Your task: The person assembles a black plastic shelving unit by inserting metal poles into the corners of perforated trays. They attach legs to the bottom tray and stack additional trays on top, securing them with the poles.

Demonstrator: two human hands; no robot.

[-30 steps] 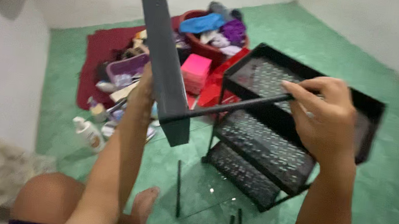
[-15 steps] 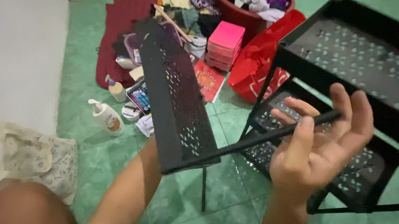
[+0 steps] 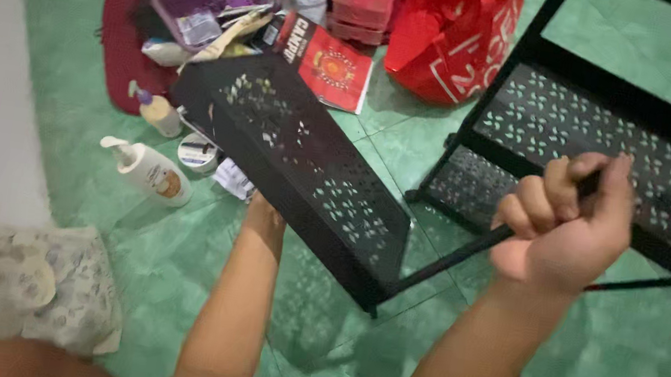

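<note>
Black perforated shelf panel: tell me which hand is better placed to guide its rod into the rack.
Right, probably. The right hand is fisted around the thin black rod, beside the black rack. The left hand sits mostly hidden under the shelf panel, farther away.

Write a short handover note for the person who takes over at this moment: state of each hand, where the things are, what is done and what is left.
Right hand: closed in a fist around the black rod that joins the loose shelf panel's corner.
Left hand: under the loose shelf panel, mostly hidden; its grip cannot be seen.
The panel is tilted, held above the green floor, apart from the black rack at the right.
Done: the rack already carries two perforated shelves.
Left: this panel is not yet on the rack.
</note>
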